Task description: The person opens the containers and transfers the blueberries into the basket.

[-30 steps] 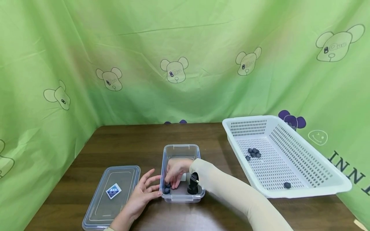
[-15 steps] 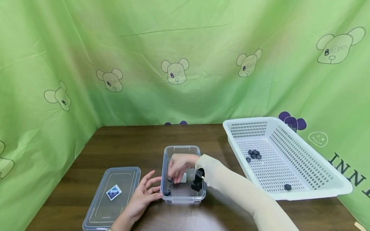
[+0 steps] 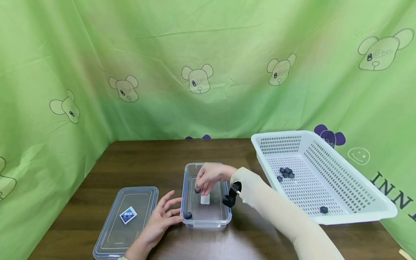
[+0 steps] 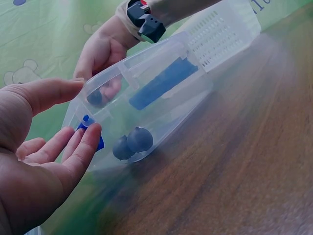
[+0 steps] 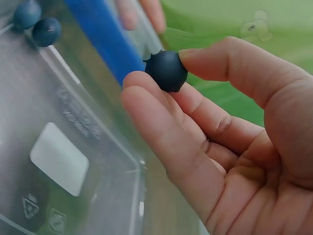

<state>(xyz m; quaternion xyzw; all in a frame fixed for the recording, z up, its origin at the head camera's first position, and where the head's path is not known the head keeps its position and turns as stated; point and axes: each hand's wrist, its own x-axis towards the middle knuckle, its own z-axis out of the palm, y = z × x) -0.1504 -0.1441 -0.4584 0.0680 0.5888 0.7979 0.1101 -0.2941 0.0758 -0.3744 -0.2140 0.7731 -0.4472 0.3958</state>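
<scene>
My right hand [image 3: 212, 177] is over the clear plastic box [image 3: 209, 224], pinching a dark blueberry [image 5: 166, 72] between thumb and fingertips. The berry's little crown shows in the right wrist view. Two more blueberries [image 4: 132, 142] lie together at the near left corner of the box, plainly seen in the left wrist view. My left hand [image 3: 160, 218] stays at the box's left side, thumb tip right at the rim and the other fingers loosely spread. A pale square patch [image 5: 59, 159] marks the box floor.
A clear lid [image 3: 113, 231] with a blue-edged rim and a blue label lies left of the box. To the right stands a white perforated basket [image 3: 325, 219], holding a cluster of blueberries [image 3: 286, 172] and a lone one [image 3: 323, 209]. Green printed cloth hangs behind the table.
My right hand has risen from the box's near left corner, moving back and to the right with a blueberry pinched in it. My left hand has stayed beside the box.
</scene>
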